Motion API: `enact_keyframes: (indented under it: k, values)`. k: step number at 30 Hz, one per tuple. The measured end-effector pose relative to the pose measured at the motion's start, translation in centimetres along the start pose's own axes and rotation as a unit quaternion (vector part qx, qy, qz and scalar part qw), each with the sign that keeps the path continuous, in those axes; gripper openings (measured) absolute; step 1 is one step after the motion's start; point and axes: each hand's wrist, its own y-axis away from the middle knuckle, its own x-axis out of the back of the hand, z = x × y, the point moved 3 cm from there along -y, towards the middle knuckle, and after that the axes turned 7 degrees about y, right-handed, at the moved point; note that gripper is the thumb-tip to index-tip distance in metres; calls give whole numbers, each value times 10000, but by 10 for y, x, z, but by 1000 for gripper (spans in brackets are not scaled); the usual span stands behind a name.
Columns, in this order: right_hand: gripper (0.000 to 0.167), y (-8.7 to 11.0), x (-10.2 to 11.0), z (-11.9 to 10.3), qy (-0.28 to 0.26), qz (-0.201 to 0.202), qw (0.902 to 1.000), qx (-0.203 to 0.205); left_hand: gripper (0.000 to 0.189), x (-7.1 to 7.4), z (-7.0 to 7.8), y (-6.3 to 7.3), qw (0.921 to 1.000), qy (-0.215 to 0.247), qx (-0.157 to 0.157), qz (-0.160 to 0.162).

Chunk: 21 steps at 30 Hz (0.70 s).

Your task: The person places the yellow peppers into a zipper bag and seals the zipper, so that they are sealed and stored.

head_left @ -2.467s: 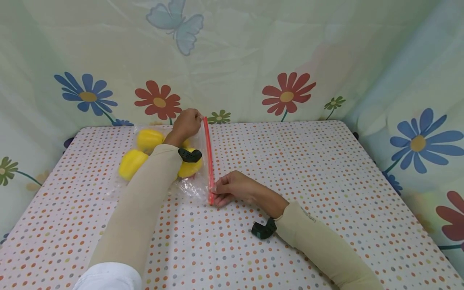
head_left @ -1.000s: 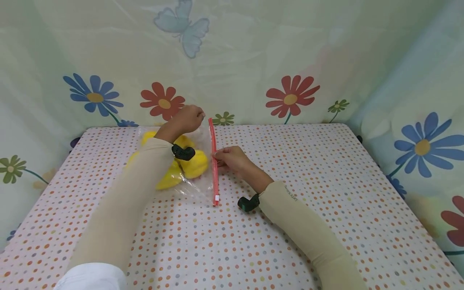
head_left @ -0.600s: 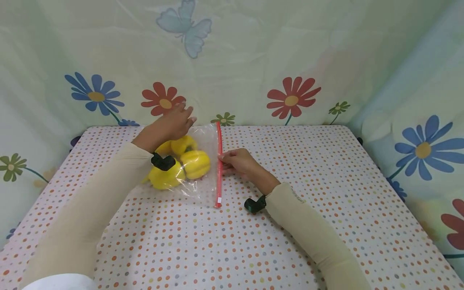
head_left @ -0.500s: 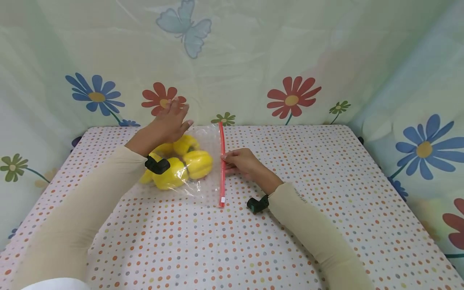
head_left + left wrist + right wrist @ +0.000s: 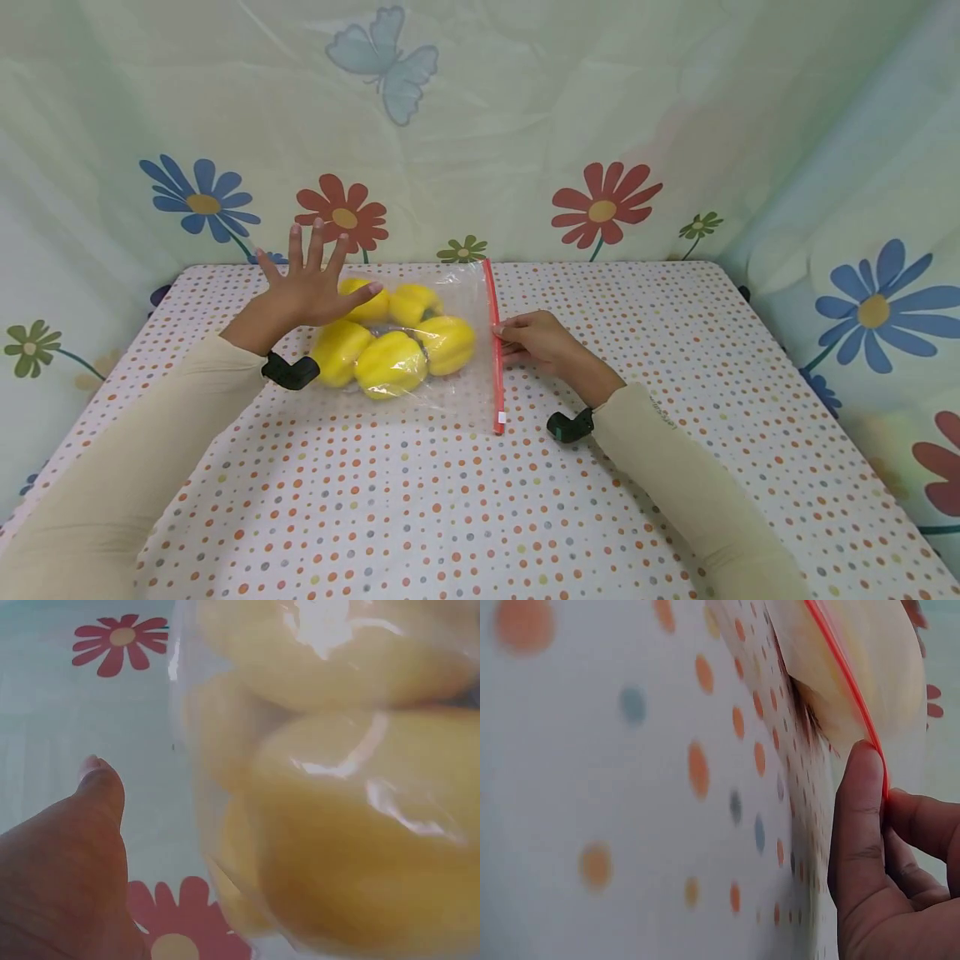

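Note:
A clear zip bag (image 5: 468,392) with a red zip strip (image 5: 495,367) lies on the table, several yellow bell peppers (image 5: 392,364) inside it. My right hand (image 5: 543,342) pinches the middle of the strip between thumb and fingers, as the right wrist view also shows at the red edge (image 5: 859,701). Over the bag's left end my left hand (image 5: 303,292) is spread, fingers straight and apart, holding nothing. In the left wrist view its thumb (image 5: 101,787) points up beside the plastic and a large pepper (image 5: 360,832).
A dotted cloth covers the table (image 5: 420,517). Behind it hangs a flowered curtain (image 5: 480,125), close to the table's far edge, and another curtain side (image 5: 862,208) stands along the right.
My left hand has left the strip's far end, drawn left and spread its fingers. My right hand has moved from the strip's near end to its middle and pulled the bag right.

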Motion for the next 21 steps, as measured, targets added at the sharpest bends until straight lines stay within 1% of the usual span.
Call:
enact_keyframes:
  k: [3,7,14,19,21]
  values:
    - [33,3,12,4,26,24,10000,-70,105,-5,-2,4,10000,-39,50,-28]
    - [32,8,27,8,247,85,9996,-89,107,-9,-5,9,9999,-56,109,-26]
    - [37,14,55,17,462,76,9989,0,110,-11,-12,14,9998,-19,197,-53]
    - [38,16,70,22,694,139,9975,8,112,-14,-18,16,9996,-34,273,-85]
    - [38,15,75,21,823,231,9963,97,112,-15,-19,17,9995,-25,289,-86]
